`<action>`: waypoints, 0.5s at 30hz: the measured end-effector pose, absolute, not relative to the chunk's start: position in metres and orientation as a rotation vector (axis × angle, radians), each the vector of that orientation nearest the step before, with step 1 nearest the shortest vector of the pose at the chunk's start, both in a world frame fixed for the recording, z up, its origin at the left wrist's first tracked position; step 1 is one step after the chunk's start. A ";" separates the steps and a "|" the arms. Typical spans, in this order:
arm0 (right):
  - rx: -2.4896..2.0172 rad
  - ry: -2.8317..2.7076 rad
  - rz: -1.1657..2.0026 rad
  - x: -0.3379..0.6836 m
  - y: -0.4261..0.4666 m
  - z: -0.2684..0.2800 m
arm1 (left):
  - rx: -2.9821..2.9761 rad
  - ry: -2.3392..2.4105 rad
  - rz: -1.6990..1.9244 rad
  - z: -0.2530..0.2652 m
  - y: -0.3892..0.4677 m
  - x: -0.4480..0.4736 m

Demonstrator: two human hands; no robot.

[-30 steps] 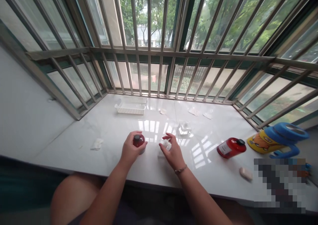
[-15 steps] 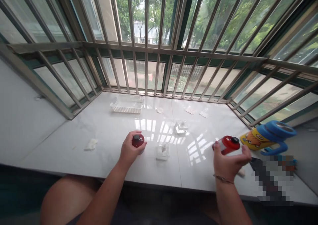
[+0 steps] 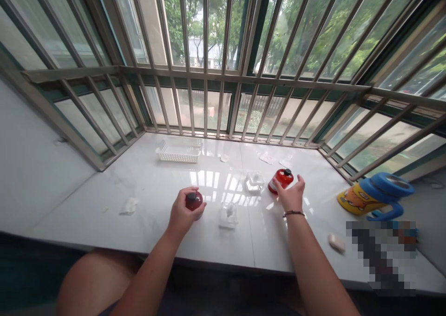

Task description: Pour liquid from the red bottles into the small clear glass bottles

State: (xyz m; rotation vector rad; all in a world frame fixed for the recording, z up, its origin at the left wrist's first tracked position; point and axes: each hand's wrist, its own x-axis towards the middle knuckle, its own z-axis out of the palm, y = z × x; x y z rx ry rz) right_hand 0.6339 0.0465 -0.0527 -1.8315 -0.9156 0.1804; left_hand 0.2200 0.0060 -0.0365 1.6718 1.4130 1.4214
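My left hand is closed around a small dark red bottle with a black cap, low over the table. Farther right, a brighter red bottle with a black cap and a pale label leans slightly rightward in the view. My right hand is beside it, its thumb overlapping the label side. The other fingers stand apart, with a gap at the bottle's right side. Between the bottles are two clear box-like items, a near clear box and a far clear box.
On the white table stand a white basket at the back and a blue and yellow mug at right. A crumpled tissue, a pale lump and flat whitish scraps lie about. Metal window bars border the back.
My right hand and the brighter red bottle have moved left and away from me, from beside the mug to near the far clear box. My left hand stays almost still.
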 end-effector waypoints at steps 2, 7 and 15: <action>-1.773 -0.924 0.063 0.610 0.035 -0.053 | 1.625 1.427 1.423 -0.036 0.004 0.222; -1.438 -1.350 0.212 0.540 -0.019 -0.064 | 1.521 1.429 1.432 -0.034 0.003 0.225; -1.351 -1.560 0.642 0.462 -0.040 -0.073 | 1.626 1.409 1.395 -0.034 0.003 0.236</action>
